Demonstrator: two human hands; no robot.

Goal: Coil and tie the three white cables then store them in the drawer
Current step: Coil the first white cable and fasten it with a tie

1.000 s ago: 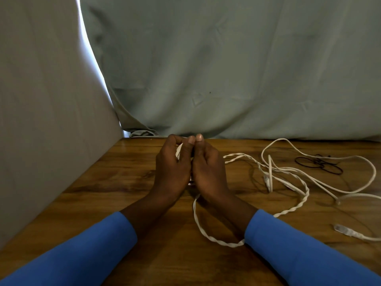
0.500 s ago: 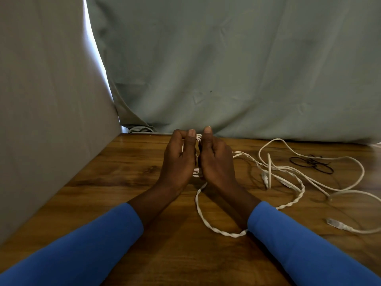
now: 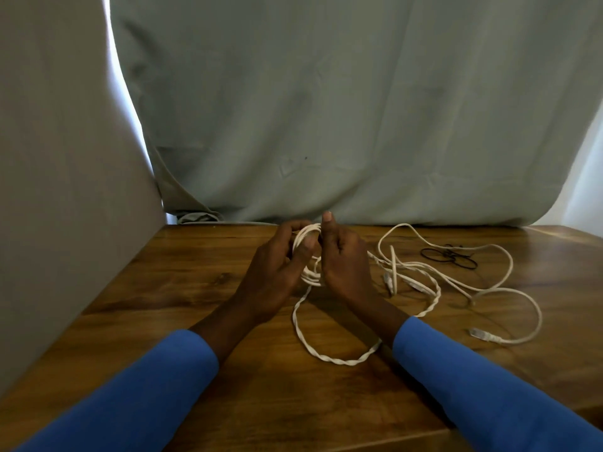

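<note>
A small coil of white cable sits in the middle of the frame, held up between two hands just over the wooden table. The left hand curls around the left side of the coil, with its fingers bent over the loops. The right hand presses on the right side, with its thumb pointing up. From the bottom of the coil, a twisted white cable hangs down, makes a big loop on the table and runs off under the right wrist. More loose white cables lie in a messy tangle at the right of the frame. Some thin black hair ties lie just behind them. Both arms wear blue sleeves. A grey cloth hangs behind the table.
</note>
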